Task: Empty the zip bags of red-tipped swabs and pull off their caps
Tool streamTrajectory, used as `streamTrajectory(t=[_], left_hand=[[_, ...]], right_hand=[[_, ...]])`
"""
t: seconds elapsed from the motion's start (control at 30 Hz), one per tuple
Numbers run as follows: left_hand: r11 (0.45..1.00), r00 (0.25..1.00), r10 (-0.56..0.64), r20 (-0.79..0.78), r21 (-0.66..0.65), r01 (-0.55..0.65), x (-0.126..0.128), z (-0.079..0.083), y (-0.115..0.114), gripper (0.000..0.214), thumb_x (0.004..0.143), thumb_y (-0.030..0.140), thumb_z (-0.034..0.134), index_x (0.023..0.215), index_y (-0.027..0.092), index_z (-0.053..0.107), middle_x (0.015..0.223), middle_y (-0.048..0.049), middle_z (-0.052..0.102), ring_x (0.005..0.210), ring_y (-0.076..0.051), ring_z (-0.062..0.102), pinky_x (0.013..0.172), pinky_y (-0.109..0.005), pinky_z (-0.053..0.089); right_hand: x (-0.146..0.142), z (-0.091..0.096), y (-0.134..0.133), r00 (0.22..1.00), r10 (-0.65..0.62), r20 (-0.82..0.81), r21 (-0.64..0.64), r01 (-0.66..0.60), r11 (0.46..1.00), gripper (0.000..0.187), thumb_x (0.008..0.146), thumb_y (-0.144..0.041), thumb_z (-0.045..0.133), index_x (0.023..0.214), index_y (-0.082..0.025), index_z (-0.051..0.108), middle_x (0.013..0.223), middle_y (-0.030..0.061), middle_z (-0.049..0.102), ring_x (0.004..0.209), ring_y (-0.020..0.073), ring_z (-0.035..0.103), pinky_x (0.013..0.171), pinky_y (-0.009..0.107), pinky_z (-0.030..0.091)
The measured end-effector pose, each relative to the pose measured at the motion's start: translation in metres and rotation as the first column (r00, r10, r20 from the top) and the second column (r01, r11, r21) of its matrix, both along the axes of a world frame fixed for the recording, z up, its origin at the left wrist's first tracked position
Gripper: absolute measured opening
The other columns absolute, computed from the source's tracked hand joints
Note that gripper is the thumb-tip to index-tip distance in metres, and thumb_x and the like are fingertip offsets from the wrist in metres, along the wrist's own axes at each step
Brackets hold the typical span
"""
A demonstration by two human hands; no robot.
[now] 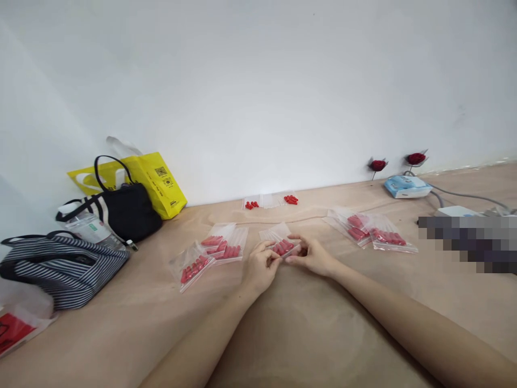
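A small clear zip bag holding several red capsules lies on the tan table in the middle. My left hand pinches its near left edge and my right hand pinches its near right edge, fingers closed on the plastic. Filled bags lie to the left, with another bag nearer me. More filled bags lie to the right. Two loose heaps of red capsules sit by the wall on flat empty bags.
A black handbag, a yellow paper bag and a striped bag stand at the left. A tissue pack, two red roses and grey cables are at the far right.
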State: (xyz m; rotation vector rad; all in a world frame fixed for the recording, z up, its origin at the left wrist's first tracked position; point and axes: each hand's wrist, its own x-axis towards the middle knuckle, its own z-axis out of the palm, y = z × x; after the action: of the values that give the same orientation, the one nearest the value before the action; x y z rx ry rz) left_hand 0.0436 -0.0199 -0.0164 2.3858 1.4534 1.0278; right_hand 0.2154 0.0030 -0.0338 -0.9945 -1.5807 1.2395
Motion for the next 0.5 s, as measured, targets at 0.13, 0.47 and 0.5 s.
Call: streamTrajectory(t=[0.13, 0.47, 0.5], left_hand=[[0.992, 0.997, 0.045, 0.068, -0.118, -0.037, -0.003, 0.001, 0.001, 0.006, 0.067, 0.015, 0.061, 0.063, 0.019, 0.064, 0.104, -0.0046, 0.058, 0.096, -0.02, 0.055, 0.084, -0.036, 0.043], [0.987, 0.967, 0.024, 0.253, -0.157, 0.017, 0.004, -0.003, 0.0, 0.012, 0.065, 0.013, 0.062, 0.054, 0.016, 0.057, 0.094, -0.0047, 0.062, 0.079, -0.016, 0.06, 0.069, -0.03, 0.047], [0.989, 0.965, 0.016, 0.26, -0.145, 0.022, 0.004, -0.003, 0.0, 0.013, 0.065, 0.013, 0.061, 0.053, 0.016, 0.056, 0.093, -0.0047, 0.062, 0.079, -0.016, 0.06, 0.069, -0.03, 0.047]], right_hand=[[-0.006, -0.004, 0.001, 0.984, -0.062, 0.166, 0.077, 0.049, 0.996, 0.039, 0.063, -0.03, 0.064, 0.098, -0.016, 0.057, 0.066, -0.0008, 0.064, 0.057, 0.011, 0.056, 0.054, 0.022, 0.043], [-0.017, -0.017, 0.01, 0.975, -0.148, 0.167, -0.019, 0.153, 0.988, 0.035, 0.063, -0.025, 0.062, 0.096, -0.017, 0.06, 0.068, 0.0005, 0.067, 0.066, 0.015, 0.061, 0.065, 0.026, 0.046], [-0.018, -0.018, 0.01, 0.97, -0.165, 0.179, -0.015, 0.17, 0.985, 0.033, 0.064, -0.024, 0.06, 0.096, -0.017, 0.06, 0.068, 0.0002, 0.067, 0.067, 0.015, 0.061, 0.066, 0.026, 0.045]])
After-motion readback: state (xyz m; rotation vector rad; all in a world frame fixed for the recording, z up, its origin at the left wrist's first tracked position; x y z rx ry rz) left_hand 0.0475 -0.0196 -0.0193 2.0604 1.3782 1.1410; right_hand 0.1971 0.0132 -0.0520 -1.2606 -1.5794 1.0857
